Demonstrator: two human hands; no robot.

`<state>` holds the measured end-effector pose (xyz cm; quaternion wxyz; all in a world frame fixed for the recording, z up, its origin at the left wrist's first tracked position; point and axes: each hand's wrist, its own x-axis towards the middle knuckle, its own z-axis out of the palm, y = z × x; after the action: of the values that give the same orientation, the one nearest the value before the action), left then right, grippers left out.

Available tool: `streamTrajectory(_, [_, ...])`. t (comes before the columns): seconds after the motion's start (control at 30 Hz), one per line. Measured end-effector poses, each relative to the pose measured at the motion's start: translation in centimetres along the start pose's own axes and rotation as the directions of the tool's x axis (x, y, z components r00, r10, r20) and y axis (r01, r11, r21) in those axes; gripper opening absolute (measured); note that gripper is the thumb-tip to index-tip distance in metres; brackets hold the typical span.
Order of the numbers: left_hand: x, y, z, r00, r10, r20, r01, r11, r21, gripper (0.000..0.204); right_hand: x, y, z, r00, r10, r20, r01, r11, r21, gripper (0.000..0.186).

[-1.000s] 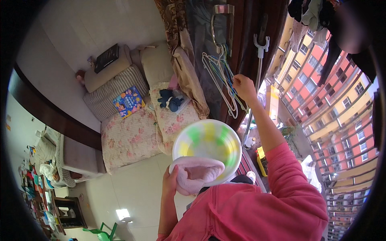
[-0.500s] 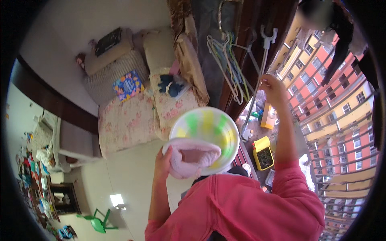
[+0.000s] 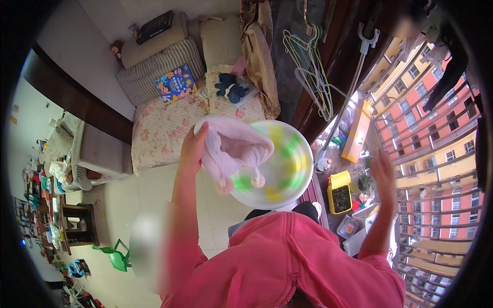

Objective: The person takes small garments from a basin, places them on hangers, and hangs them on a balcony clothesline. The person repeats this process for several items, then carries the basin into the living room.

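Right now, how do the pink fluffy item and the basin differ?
The pink fluffy item looks plush; the basin looks smooth. The item is pale pink with pom-poms; the basin is white with green and yellow patches. The left hand grips the item but does not touch the basin. Both have an open hollow.

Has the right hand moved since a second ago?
Yes: the right hand has gone from left of the pole to its right, and lower in view.

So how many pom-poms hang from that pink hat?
2: the right pom-pom hangs in front of the basin, the left pom-pom near its edge. The hat could hide more.
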<state>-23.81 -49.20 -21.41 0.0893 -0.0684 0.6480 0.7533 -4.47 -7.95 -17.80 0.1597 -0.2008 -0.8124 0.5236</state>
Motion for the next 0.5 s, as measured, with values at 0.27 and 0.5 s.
streamTrajectory(0.27, [0.4, 3.0, 1.6, 0.995, 0.055, 0.086, -0.044, 0.991, -0.128, 0.036, -1.5, 2.3, 11.6, 0.909, -0.276, 0.312, 0.15, 0.916, 0.372, 0.017])
streamTrajectory(0.5, [1.9, 2.8, 1.2, 0.975, 0.222, -0.008, -0.221, 0.972, 0.082, 0.036, -0.7, 3.3, 10.9, 0.899, -0.301, 0.317, 0.153, 0.896, 0.417, 0.013])
